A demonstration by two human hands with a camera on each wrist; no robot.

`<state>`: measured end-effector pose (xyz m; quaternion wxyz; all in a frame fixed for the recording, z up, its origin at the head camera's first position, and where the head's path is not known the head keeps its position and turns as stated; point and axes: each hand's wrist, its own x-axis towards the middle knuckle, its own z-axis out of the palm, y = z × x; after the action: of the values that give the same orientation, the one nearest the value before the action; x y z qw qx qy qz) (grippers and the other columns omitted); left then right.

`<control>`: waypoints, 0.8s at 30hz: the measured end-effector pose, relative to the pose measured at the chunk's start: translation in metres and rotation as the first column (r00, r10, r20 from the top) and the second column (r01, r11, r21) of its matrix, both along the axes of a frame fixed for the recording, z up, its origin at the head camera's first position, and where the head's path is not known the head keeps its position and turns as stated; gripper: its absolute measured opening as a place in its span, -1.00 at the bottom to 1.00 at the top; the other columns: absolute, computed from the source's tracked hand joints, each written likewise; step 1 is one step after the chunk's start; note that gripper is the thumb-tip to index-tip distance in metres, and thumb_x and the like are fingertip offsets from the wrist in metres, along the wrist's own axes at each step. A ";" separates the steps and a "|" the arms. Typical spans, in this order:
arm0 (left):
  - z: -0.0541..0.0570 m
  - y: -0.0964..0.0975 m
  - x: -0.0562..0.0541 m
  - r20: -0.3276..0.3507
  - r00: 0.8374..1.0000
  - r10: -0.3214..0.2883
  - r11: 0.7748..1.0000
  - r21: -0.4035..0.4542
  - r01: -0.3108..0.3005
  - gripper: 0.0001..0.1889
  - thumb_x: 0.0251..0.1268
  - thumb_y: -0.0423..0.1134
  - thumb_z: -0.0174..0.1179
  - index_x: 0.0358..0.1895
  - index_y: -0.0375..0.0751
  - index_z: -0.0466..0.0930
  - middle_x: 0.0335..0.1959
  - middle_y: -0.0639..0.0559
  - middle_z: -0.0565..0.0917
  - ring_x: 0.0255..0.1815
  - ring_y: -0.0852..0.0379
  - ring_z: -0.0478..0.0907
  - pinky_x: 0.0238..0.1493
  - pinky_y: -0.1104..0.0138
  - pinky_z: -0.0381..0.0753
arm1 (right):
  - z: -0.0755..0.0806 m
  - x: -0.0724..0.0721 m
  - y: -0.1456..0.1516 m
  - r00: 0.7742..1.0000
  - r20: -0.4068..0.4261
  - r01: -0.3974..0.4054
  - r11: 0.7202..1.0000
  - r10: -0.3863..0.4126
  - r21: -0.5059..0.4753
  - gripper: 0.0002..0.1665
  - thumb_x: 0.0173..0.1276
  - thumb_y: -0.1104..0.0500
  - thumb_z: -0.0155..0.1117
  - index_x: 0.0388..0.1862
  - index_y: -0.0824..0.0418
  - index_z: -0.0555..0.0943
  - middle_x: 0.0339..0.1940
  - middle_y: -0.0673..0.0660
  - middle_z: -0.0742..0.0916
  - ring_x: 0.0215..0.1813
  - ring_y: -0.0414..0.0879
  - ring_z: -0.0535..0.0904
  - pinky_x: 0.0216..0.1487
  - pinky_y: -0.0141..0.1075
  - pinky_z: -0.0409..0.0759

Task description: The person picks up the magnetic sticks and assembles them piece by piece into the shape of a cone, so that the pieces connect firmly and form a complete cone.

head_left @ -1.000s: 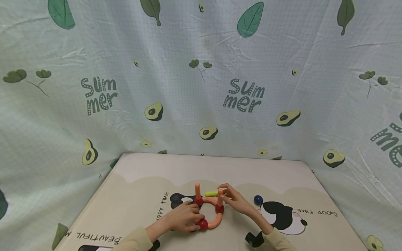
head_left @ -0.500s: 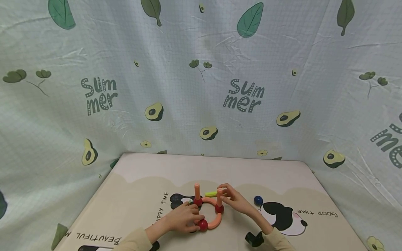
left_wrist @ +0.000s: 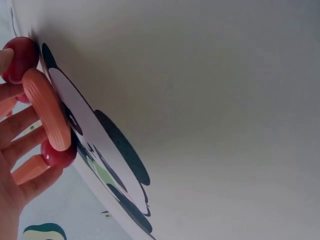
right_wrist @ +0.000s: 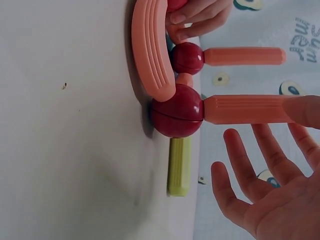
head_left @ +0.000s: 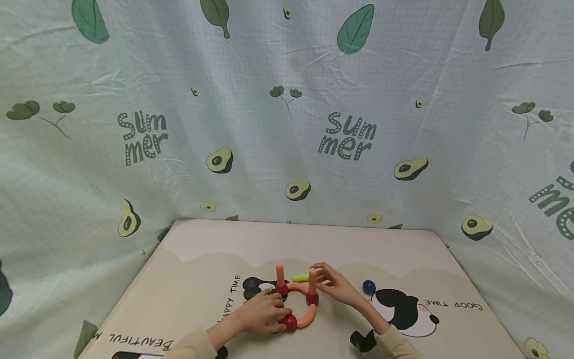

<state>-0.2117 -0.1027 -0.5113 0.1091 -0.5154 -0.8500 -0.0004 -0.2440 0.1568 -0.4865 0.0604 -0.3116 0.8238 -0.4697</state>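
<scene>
On the table lies a ring of curved orange rods point(head_left: 307, 318) joined by red balls point(head_left: 290, 322). Two straight orange rods stand up from its far balls. My left hand point(head_left: 261, 312) grips the ring's left side, thumb on the near ball; in the left wrist view its fingers lie around a curved rod point(left_wrist: 47, 110) and a second red ball point(left_wrist: 59, 153). With thumb and fingers, my right hand point(head_left: 337, 285) pinches the top of the right upright rod point(right_wrist: 245, 109). Its other fingers are spread beside the rod. The left upright rod point(head_left: 280, 275) stands untouched.
A yellow-green rod point(head_left: 301, 278) lies just behind the ring. Right of my right hand is a dark blue ball point(head_left: 368, 286). The pale table point(head_left: 202, 234) bears printed dog pictures, and a patterned curtain point(head_left: 255, 124) hangs behind its far edge.
The upright rods and the ring's far side have shifted very slightly left, my right fingers staying at the right rod. My left hand keeps its grip.
</scene>
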 end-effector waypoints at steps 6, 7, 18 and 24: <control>0.001 0.000 0.001 -0.009 1.000 0.003 1.000 0.000 -0.003 -0.71 0.21 0.13 -0.03 -0.10 0.16 0.52 -0.36 0.28 0.59 -0.24 0.30 0.42 -0.21 0.35 0.42 | 0.015 0.007 0.000 0.999 -0.040 0.021 1.000 -0.020 0.015 -0.58 0.27 0.34 0.05 0.11 0.28 0.31 -0.05 0.31 0.60 -0.05 0.17 0.54 -0.09 -0.30 0.51; 0.001 0.001 0.001 -0.012 1.000 0.003 1.000 0.000 -0.003 -0.71 0.21 0.13 -0.03 -0.11 0.16 0.51 -0.36 0.28 0.59 -0.24 0.31 0.42 -0.21 0.35 0.42 | 0.011 0.003 0.001 0.998 -0.054 0.025 1.000 -0.024 0.019 -0.59 0.27 0.33 0.04 0.11 0.27 0.32 -0.05 0.29 0.60 -0.06 0.16 0.54 -0.10 -0.30 0.51; 0.002 0.000 0.003 -0.048 0.999 0.003 1.000 0.003 -0.003 -0.73 0.19 0.14 -0.01 -0.14 0.17 0.52 -0.41 0.29 0.58 -0.28 0.32 0.40 -0.26 0.40 0.37 | -0.021 -0.026 0.008 0.912 -0.393 0.214 0.954 -0.119 0.209 -0.70 0.16 0.33 0.15 -0.08 0.24 0.51 -0.13 0.14 0.62 -0.08 0.02 0.53 -0.11 -0.17 0.50; 0.003 0.000 0.003 -0.047 0.999 0.009 1.000 -0.005 -0.009 -0.72 0.19 0.15 0.00 -0.14 0.17 0.52 -0.40 0.28 0.58 -0.29 0.32 0.39 -0.29 0.41 0.34 | -0.020 -0.030 0.004 0.858 -0.500 0.316 0.888 -0.117 0.335 -0.72 0.13 0.26 0.20 -0.12 0.15 0.56 -0.14 0.08 0.61 -0.09 0.01 0.48 -0.25 -0.14 0.33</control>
<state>-0.2091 -0.1023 -0.5079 0.1278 -0.5118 -0.8494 0.0143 -0.2736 0.1606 -0.5061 -0.1303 -0.2989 0.9231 -0.2037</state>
